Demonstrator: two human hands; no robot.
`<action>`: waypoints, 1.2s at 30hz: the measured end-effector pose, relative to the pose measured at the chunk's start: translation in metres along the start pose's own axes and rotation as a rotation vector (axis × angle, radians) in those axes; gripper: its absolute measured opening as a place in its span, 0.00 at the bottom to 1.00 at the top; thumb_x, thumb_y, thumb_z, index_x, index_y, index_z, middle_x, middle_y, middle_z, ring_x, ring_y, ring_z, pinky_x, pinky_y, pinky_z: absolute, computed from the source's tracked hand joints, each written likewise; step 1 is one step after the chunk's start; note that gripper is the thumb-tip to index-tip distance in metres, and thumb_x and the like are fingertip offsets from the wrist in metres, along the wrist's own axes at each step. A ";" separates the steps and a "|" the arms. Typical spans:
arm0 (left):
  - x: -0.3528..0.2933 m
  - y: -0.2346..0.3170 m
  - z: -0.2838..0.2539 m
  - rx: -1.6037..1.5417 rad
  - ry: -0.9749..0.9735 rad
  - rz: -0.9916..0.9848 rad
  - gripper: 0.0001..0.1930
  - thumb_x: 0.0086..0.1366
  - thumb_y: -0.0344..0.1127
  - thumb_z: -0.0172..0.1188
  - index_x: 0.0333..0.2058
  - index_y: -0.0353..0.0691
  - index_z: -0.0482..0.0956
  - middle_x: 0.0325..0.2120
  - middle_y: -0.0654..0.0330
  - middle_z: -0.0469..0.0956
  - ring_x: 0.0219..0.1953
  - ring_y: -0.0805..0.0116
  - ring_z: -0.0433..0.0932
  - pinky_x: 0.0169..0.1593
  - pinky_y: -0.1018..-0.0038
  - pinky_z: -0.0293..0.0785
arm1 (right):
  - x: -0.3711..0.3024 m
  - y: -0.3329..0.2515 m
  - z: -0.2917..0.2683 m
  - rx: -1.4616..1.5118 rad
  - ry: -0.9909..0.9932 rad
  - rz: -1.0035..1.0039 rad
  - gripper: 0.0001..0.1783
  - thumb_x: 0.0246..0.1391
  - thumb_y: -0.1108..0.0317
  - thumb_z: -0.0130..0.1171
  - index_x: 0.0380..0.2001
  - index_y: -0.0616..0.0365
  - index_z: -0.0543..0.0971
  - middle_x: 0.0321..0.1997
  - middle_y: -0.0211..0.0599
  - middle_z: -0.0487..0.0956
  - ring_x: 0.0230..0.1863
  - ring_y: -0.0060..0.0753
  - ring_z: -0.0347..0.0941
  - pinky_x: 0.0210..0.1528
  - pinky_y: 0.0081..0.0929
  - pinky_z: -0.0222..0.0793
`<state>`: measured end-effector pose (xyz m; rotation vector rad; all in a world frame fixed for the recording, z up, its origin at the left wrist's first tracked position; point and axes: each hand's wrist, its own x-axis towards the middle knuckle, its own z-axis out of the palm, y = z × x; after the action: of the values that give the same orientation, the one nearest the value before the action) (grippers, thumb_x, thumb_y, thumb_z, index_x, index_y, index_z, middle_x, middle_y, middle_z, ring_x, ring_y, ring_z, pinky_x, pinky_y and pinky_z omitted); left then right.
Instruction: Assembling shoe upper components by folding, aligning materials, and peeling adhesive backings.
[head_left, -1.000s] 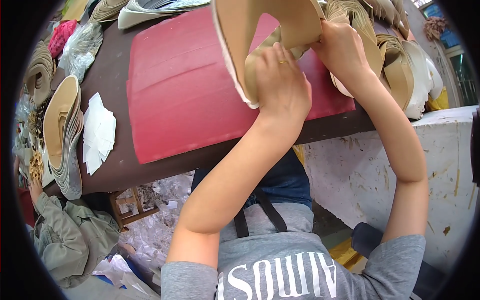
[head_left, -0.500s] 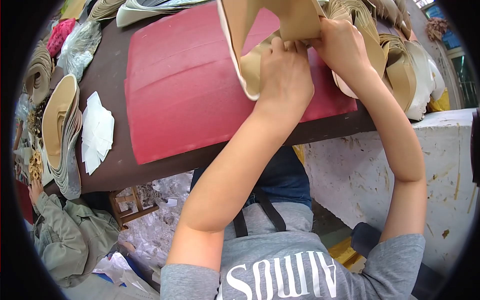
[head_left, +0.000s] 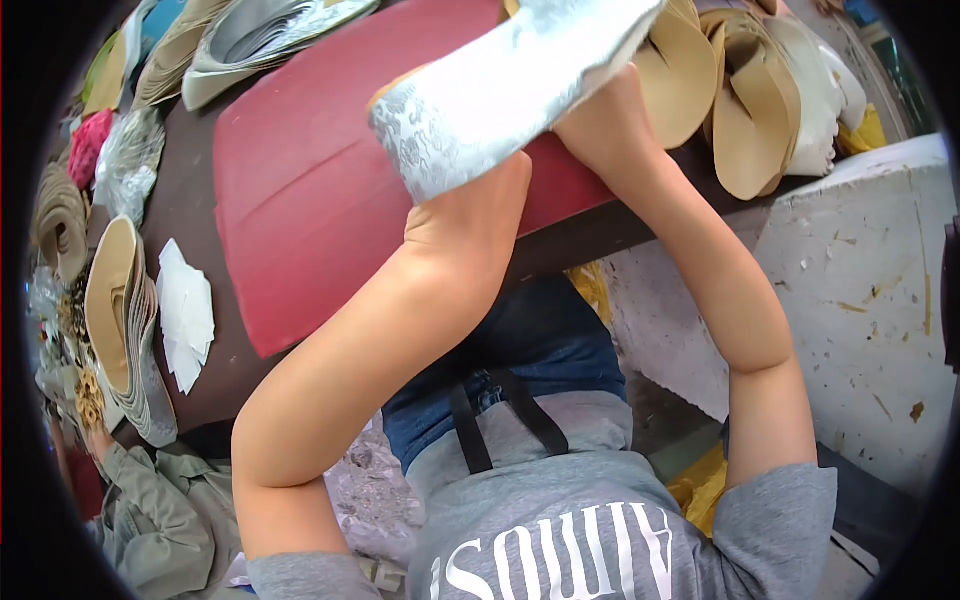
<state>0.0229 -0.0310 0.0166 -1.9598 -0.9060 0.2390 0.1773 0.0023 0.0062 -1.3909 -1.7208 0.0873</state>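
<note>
A curved shoe-upper piece (head_left: 500,100), patterned silver-white on the face toward me and tan along its edge, is raised over the red mat (head_left: 300,180). My left hand (head_left: 475,205) is closed at its lower edge, with the fingertips hidden behind the piece. Farther right, my right hand (head_left: 605,120) grips the same piece near its right end; most of its fingers are covered by the material.
White paper pieces (head_left: 186,315) lie left of the mat beside a stack of tan uppers (head_left: 112,300). More tan uppers (head_left: 750,120) stand at the far right. Clear plastic (head_left: 130,160) lies at the back left. Another person's sleeve (head_left: 160,510) shows at lower left.
The shoe-upper piece has been turned so its silver patterned face shows instead of the tan lining. My left hand has moved left and down, and its elbow swings outward.
</note>
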 end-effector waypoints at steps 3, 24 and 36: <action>0.020 0.013 0.007 -0.129 0.034 -0.100 0.04 0.53 0.26 0.54 0.22 0.41 0.76 0.18 0.59 0.73 0.19 0.76 0.67 0.21 0.83 0.64 | -0.001 0.001 0.009 -0.150 -0.049 0.009 0.12 0.39 0.70 0.65 0.22 0.71 0.76 0.18 0.47 0.76 0.17 0.40 0.69 0.22 0.33 0.68; 0.062 0.008 0.012 -0.173 -0.126 -0.165 0.06 0.55 0.30 0.55 0.27 0.41 0.81 0.20 0.60 0.77 0.24 0.71 0.72 0.24 0.72 0.63 | 0.042 -0.018 -0.033 -0.057 -0.315 0.318 0.10 0.43 0.69 0.62 0.20 0.67 0.78 0.16 0.40 0.76 0.16 0.33 0.70 0.22 0.28 0.68; -0.157 -0.150 0.068 -0.273 0.003 0.106 0.13 0.55 0.29 0.53 0.41 0.38 0.74 0.31 0.58 0.76 0.35 0.64 0.75 0.49 0.72 0.68 | 0.018 -0.102 0.023 0.073 -0.689 -0.638 0.24 0.45 0.68 0.65 0.48 0.59 0.76 0.50 0.34 0.78 0.45 0.35 0.75 0.48 0.29 0.73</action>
<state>-0.1968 -0.0479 0.0726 -2.2629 -0.8698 0.1810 0.0857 -0.0099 0.0589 -0.7259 -2.6280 0.2936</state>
